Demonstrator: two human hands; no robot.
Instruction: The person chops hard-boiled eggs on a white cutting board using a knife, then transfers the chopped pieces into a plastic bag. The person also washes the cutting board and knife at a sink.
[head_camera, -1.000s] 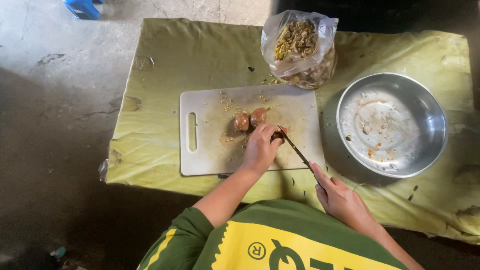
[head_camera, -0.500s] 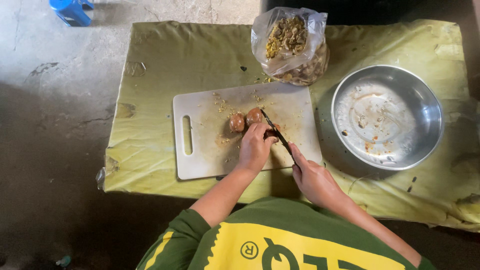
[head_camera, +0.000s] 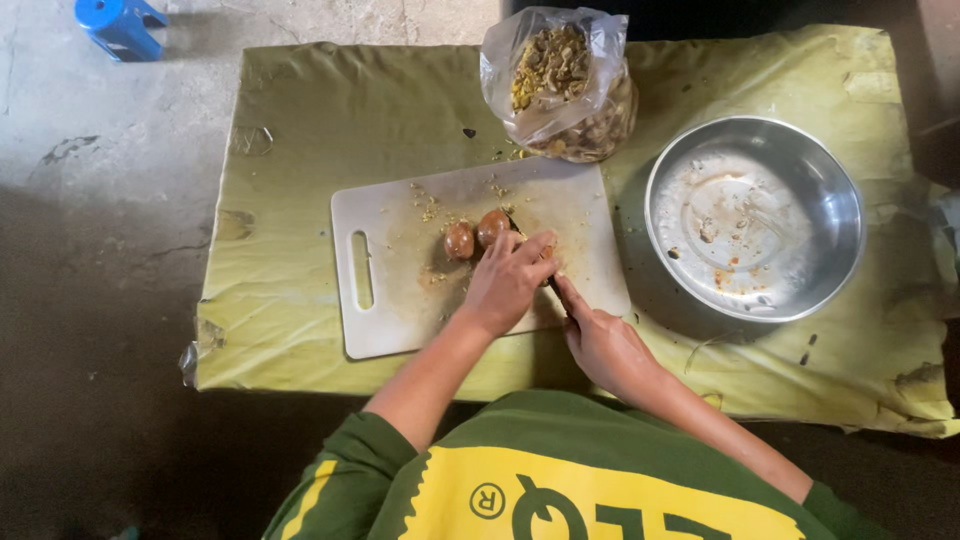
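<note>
Head view: left hand (head_camera: 505, 285) pressed on small brown round pieces (head_camera: 476, 235) on white cutting board (head_camera: 400, 290), fingers hiding part of them. Right hand (head_camera: 605, 345) closed round knife (head_camera: 553, 285); blade mostly hidden behind left hand. Steel bowl (head_camera: 845, 215) and plastic bag (head_camera: 560, 85) on yellow-covered bench (head_camera: 330, 120).

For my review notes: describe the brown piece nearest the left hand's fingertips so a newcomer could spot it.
On the yellow-green cloth lies a white cutting board. Two round brown pieces sit near its middle, and the left hand reaches toward them. The wanted one is the right-hand piece, closest to the fingertips and knife.
</note>
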